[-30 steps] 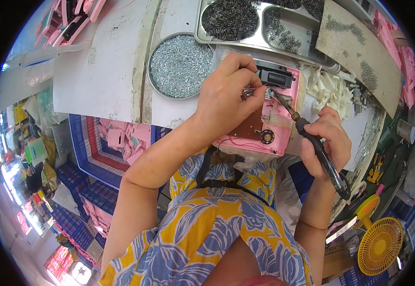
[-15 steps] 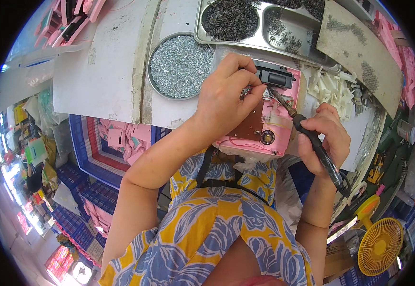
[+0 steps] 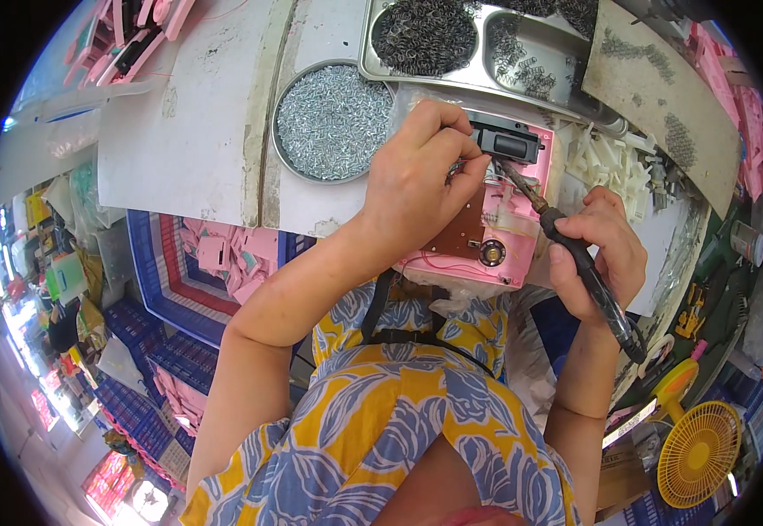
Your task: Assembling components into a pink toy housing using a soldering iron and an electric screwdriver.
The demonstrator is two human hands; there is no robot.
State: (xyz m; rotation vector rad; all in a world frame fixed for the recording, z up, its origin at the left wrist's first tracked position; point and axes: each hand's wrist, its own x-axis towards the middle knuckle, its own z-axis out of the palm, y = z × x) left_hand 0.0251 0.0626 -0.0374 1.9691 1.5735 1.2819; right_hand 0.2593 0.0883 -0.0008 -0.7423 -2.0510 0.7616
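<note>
A black-handled soldering iron (image 3: pixel 593 279) is held in my right hand (image 3: pixel 605 254), its metal tip slanting up and left to the lower edge of a black plastic part (image 3: pixel 508 143). That part sits at the far end of an open pink plastic housing (image 3: pixel 514 250). Over the housing's left side, my left hand (image 3: pixel 425 171) pinches thumb and fingertips together near the iron's tip; what it grips is too small and hidden to tell. Inside the housing lie a brown circuit board (image 3: pixel 456 230), a small round speaker-like part (image 3: pixel 492 253) and thin pink wires.
A round tin of small screws (image 3: pixel 327 123) stands left of my left hand. Behind the housing is a metal tray (image 3: pixel 530 98) with dark springs. White plastic pieces (image 3: pixel 613 171) lie to the right. A blue crate (image 3: pixel 158 267) holds pink parts; a yellow fan (image 3: pixel 699 453) stands lower right.
My right hand and the soldering iron have shifted very slightly to the right and down. The left hand keeps its pinch in nearly the same spot.
</note>
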